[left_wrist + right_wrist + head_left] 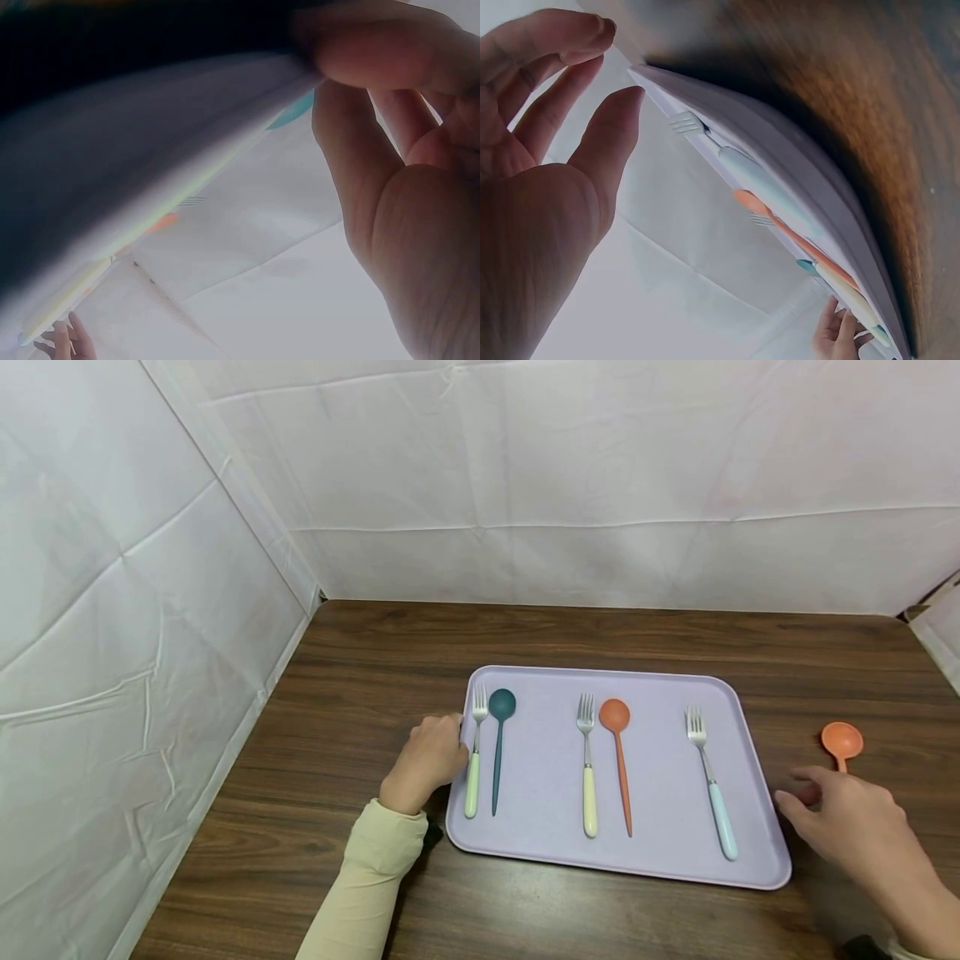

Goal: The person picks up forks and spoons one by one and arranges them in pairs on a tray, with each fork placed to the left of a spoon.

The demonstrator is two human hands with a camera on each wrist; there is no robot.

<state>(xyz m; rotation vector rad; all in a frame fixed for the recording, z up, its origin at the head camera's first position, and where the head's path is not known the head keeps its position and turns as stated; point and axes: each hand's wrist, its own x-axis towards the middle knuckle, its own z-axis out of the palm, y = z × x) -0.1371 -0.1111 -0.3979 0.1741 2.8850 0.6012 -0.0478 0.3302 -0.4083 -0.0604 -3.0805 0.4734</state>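
Observation:
A lilac tray (540,777) lies on the table. At its left edge my left hand (427,760) pinches the rim between thumb and fingers (382,56). On the tray are a light-green-handled fork (472,783), a dark teal spoon (502,703), a yellow-handled fork (589,797), an orange spoon (615,715) and a blue-handled fork (720,818). My right hand (862,818) is just off the tray's right edge, its thumb (615,142) and fingers apart with nothing between them. Just beyond it lies another orange spoon (842,740), its handle mostly hidden behind the hand.
The dark wood table (360,693) extends around the tray. White sheeting (525,468) hangs along its back, and more white sheeting (112,635) stands at the left side.

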